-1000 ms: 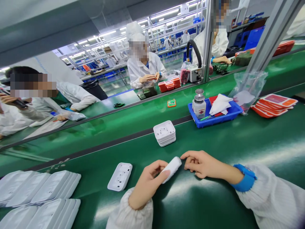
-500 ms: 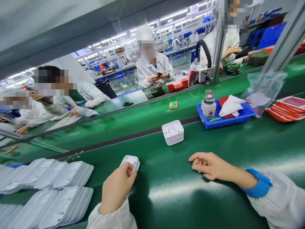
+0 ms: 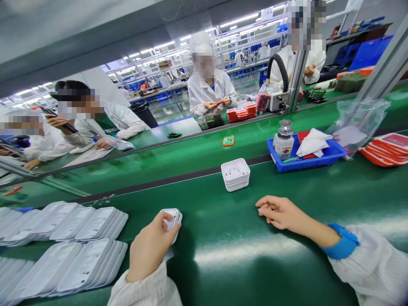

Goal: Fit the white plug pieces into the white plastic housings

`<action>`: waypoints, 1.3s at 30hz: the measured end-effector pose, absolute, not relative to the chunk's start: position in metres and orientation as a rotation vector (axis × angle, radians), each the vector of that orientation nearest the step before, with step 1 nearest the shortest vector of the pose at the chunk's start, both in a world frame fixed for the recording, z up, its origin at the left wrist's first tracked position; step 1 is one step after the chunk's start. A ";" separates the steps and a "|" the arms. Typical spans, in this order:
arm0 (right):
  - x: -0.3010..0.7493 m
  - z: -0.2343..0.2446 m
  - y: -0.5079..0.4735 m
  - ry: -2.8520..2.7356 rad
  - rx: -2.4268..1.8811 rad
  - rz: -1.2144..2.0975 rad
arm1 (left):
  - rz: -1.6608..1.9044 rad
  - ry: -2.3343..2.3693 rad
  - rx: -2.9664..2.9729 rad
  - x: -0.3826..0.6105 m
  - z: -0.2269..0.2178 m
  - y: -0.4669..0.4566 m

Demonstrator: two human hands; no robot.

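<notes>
The left hand (image 3: 149, 248) has carried the white cover (image 3: 172, 217) out to its far side, fingers closed round it (perhaps two nested), beside the rows of covers (image 3: 79, 242). The right hand (image 3: 280, 211) has let go and lies loosely curled, empty, on the bench (image 3: 242, 259). Beyond it sits a stack (image 3: 236, 175).

A single camera, worn on the person's head, faces forward and down over the green bench (image 3: 242, 263). It hangs close above the work: the left hand (image 3: 149, 250), wrapped round a white casing (image 3: 172, 216), fills the lower middle, and the right hand (image 3: 280, 212) rests on the bench off to the right of that grip. The view is tilted, so the belt (image 3: 191, 157) beyond the grip climbs to the right, with co-workers (image 3: 210, 91) facing back from its far side
</notes>
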State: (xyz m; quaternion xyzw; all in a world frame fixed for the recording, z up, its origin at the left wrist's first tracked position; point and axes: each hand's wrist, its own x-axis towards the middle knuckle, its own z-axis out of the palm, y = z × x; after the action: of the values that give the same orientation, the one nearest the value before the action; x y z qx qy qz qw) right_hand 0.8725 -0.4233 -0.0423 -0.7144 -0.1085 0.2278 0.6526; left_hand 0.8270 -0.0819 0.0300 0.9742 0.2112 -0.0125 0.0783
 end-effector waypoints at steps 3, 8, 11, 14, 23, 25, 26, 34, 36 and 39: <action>0.873 -0.042 -0.422 -0.282 -1.647 0.507 | 0.431 0.392 2.743 0.829 0.023 -0.091; 0.872 -0.045 -0.420 -0.345 -1.671 0.512 | 1.060 -0.261 2.504 0.844 0.001 -0.155; 0.871 -0.047 -0.420 -0.403 -1.676 0.506 | 1.119 -0.373 2.495 0.858 -0.011 -0.195; 0.869 -0.046 -0.421 -0.438 -1.675 0.506 | 1.108 -0.395 2.484 0.877 -0.019 -0.212; 0.870 -0.036 -0.422 -0.439 -1.717 0.465 | 1.053 -0.340 2.464 0.908 -0.022 -0.210; 0.870 -0.033 -0.422 -0.440 -1.716 0.466 | 1.061 -0.372 2.449 0.904 -0.017 -0.212; 0.870 -0.032 -0.422 -0.439 -1.714 0.466 | 1.073 -0.386 2.423 0.900 -0.014 -0.214; 0.871 -0.038 -0.423 -0.363 -1.608 0.364 | 0.795 -0.673 2.177 0.838 0.002 -0.224; 0.870 -0.038 -0.424 -0.339 -1.554 0.328 | 0.538 -0.712 2.146 0.832 -0.001 -0.229; 0.866 -0.036 -0.424 -0.329 -1.526 0.352 | 0.234 -0.601 2.099 0.833 -0.007 -0.234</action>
State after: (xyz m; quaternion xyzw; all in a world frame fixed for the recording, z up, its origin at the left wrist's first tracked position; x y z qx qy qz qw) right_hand 0.8664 -0.4239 -0.0355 -0.6842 -0.1473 0.1577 0.6966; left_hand 0.8332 -0.2343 -0.0068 0.8510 -0.2436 0.0949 0.4555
